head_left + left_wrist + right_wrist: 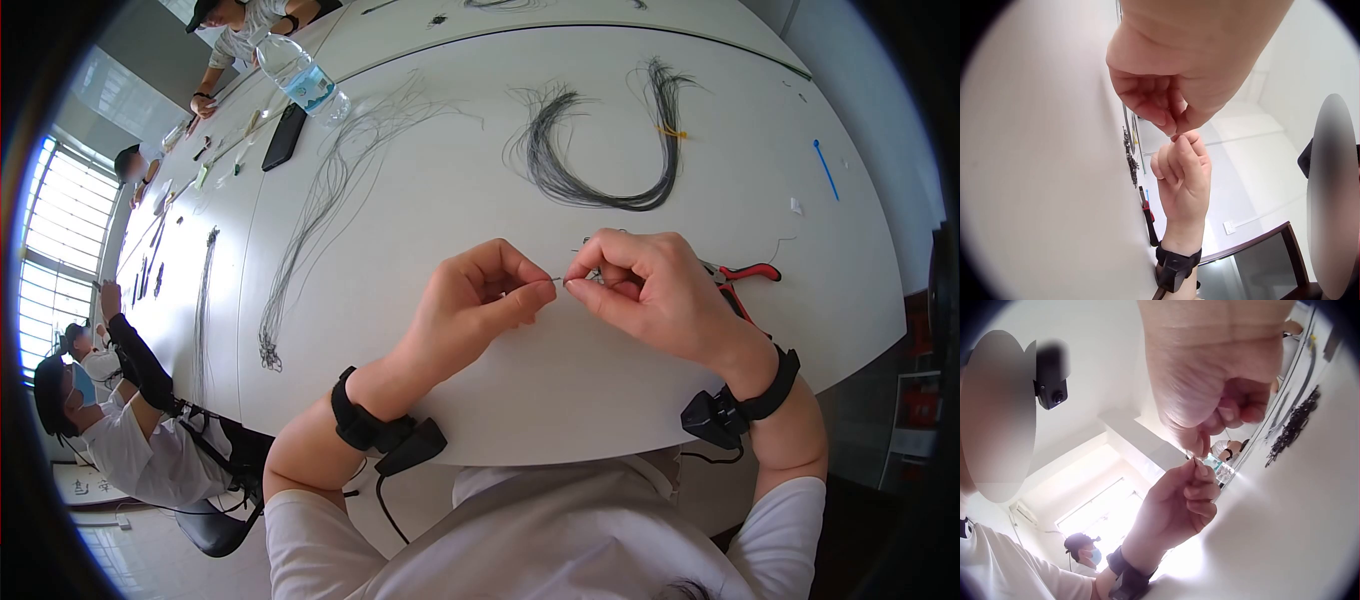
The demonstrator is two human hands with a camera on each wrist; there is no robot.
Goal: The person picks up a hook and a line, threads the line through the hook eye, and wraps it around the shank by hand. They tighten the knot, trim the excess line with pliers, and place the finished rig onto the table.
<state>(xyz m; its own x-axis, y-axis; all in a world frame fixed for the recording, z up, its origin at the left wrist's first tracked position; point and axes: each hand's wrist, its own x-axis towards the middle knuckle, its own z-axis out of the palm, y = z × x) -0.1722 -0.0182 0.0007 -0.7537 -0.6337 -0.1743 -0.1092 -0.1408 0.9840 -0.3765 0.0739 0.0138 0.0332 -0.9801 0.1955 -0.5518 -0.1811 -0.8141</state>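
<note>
Thin wire (558, 280), one strand.
I see it pinched between left hand (478, 305) and right hand (652, 290), fingertips curled, nearly meeting.

I sit at a long white table (600, 380); a bright window (55, 230) is at my left, above a pale floor (130, 550).
</note>
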